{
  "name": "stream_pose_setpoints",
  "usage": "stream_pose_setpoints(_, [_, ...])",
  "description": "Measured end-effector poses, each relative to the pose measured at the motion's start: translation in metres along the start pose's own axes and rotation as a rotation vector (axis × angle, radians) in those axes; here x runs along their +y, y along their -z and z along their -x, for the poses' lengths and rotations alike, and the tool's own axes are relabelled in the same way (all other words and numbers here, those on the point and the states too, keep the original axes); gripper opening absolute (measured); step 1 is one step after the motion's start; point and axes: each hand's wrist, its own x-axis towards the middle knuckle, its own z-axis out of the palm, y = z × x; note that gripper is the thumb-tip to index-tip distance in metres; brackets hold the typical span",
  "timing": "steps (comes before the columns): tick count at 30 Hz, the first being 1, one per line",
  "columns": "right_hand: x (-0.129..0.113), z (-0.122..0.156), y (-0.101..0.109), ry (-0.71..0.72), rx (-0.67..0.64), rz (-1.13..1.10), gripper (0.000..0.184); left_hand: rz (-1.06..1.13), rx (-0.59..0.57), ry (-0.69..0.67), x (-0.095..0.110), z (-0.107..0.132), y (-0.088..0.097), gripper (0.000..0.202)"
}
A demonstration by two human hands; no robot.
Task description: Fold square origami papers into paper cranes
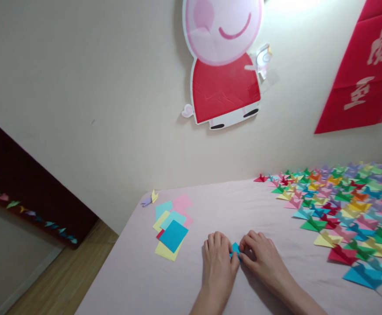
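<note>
A small piece of folded blue paper (235, 247) lies on the pale pink cloth surface between my two hands, mostly covered by fingers. My left hand (217, 260) rests on the cloth with fingers bent and its thumb pressing the paper's left side. From the right, my right hand (263, 258) grips the paper's edge between thumb and curled fingers. Left of my hands is a loose spread of square paper sheets, with a blue sheet (173, 236) on top, yellow ones (168, 253) beneath and pink ones (182, 202) behind.
Rows of colourful folded paper cranes (338, 210) cover the right side of the cloth (128, 271). Two small paper cranes (150, 198) sit at the far left corner. Behind is a wall with a cartoon pig cutout (225, 89) and a red banner (358, 83).
</note>
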Motion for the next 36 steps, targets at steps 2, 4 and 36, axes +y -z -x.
stream_pose_setpoints(2, [0.002,0.0,0.001,0.005,-0.02,-0.024,0.013,0.058,-0.004,0.001,-0.001,0.001,0.001,0.012])
stream_pose_setpoints(4, [0.004,-0.001,0.003,0.017,-0.044,-0.052,0.018,0.114,-0.017,-0.013,-0.003,0.001,0.003,0.017])
stream_pose_setpoints(36, [0.02,0.002,0.004,0.074,0.074,-0.373,0.021,0.212,0.113,-0.225,-0.009,0.013,-0.002,0.03])
